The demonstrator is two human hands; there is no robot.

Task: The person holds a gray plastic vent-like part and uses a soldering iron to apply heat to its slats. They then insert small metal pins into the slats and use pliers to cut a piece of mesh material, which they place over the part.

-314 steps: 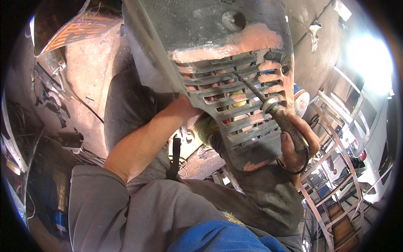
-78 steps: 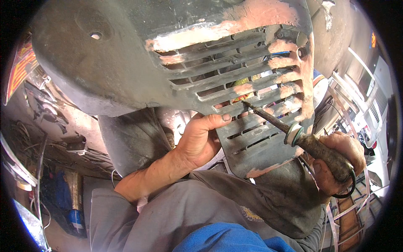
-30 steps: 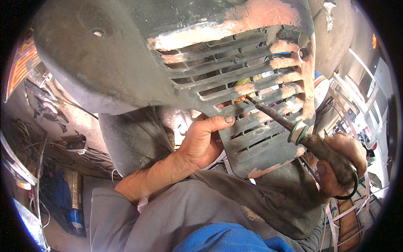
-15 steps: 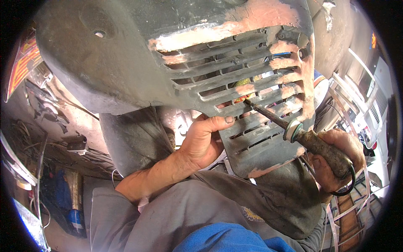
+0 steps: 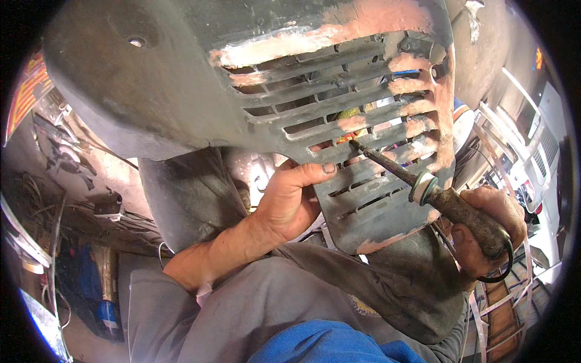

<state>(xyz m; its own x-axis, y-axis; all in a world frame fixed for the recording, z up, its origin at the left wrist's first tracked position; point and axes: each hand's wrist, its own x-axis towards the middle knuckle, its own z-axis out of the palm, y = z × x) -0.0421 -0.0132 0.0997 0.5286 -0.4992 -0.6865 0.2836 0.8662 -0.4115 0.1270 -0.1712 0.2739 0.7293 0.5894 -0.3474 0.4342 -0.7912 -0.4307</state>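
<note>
A large dark plastic vehicle panel with a slatted grille (image 5: 290, 112) lies tilted across my lap. Pinkish filler (image 5: 378, 21) coats its upper edge, its right border and several slat ends. My left hand (image 5: 290, 199) grips the panel's lower left edge, thumb on the front face and the other fingers mostly hidden behind. In my right hand (image 5: 490, 224) is a soldering iron (image 5: 451, 206) with a worn dark handle, a pale collar and a black cord. Its dark tip meets or nearly meets a slat in the middle of the grille; contact is hard to make out.
My legs in dark trousers (image 5: 387, 296) are under the panel. At left, cables and metal parts (image 5: 66, 151) lie on the floor near a blue object (image 5: 109, 314). Metal strips and a rack (image 5: 502, 314) stand at the right, with a white vehicle part (image 5: 548, 151) beyond.
The panel's left side has shifted slightly left and up in the view. The iron's tip has moved slightly up and left along the slat. Both hands keep their grips.
</note>
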